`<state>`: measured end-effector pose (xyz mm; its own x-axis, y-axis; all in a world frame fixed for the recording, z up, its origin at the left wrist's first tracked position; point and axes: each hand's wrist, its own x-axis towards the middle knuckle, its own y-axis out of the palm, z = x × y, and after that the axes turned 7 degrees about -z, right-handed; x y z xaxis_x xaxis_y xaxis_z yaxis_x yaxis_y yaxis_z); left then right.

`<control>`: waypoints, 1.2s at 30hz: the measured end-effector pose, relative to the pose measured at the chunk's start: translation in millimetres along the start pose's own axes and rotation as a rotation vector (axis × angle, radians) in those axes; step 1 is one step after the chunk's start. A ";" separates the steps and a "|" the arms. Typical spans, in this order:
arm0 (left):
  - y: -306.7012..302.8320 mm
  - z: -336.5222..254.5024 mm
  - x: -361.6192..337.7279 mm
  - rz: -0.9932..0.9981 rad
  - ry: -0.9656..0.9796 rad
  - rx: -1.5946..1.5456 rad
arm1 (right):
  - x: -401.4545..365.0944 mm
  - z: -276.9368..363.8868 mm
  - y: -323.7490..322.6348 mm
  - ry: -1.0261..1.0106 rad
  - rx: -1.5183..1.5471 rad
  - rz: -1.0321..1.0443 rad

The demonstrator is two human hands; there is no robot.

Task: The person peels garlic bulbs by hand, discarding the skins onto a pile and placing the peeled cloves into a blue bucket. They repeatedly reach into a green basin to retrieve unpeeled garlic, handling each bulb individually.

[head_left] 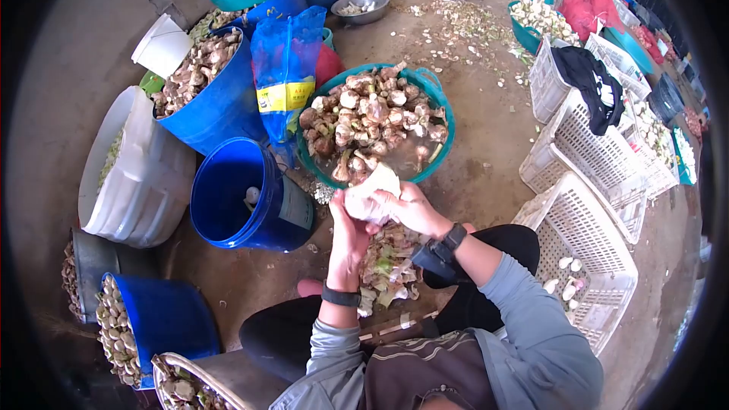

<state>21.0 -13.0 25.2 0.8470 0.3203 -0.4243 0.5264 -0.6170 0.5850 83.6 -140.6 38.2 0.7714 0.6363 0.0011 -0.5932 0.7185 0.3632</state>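
Observation:
Both hands are raised over the near edge of a green basin (444, 110). My left hand (348, 234) and my right hand (416, 209) are closed around a large pale bulb (373, 188) with whitish and pinkish layers. The fingers hide part of it. In the basin lies a heap of brown-skinned bulbs (372, 110), soil-stained, with some water showing. Below my hands, a pile of peeled-off skins and leaves (387, 266) covers the floor between my legs. Close to my left hand stands an open blue bucket (235, 182) with a small white piece inside.
A white plastic crate (581, 235) at right holds several pale bulbs (569, 288); more crates (585, 144) stand behind it, one with a dark garment. Left are full blue tubs (213, 99), a white tub (137, 175) and a blue bag (287, 68). Scraps (471, 30) litter the floor ahead.

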 end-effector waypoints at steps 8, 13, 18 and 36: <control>-29.8 -9.3 17.4 0.124 0.129 0.154 | -0.2 -8.0 -18.0 0.162 0.057 0.057; -39.8 -4.2 15.3 0.000 0.151 0.598 | 11.1 -33.8 -17.8 0.090 0.185 -0.037; -23.9 8.8 3.4 0.038 0.528 0.567 | 16.5 -34.1 -22.9 -0.001 0.238 -0.060; -41.0 19.2 28.4 0.037 -0.006 -0.487 | 23.7 25.7 -4.1 0.034 0.852 -0.054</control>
<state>22.1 7.5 -24.0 0.8661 0.2998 -0.4001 0.4707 -0.2192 0.8546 110.3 -135.7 60.7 0.7784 0.6249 -0.0596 -0.1695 0.3007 0.9386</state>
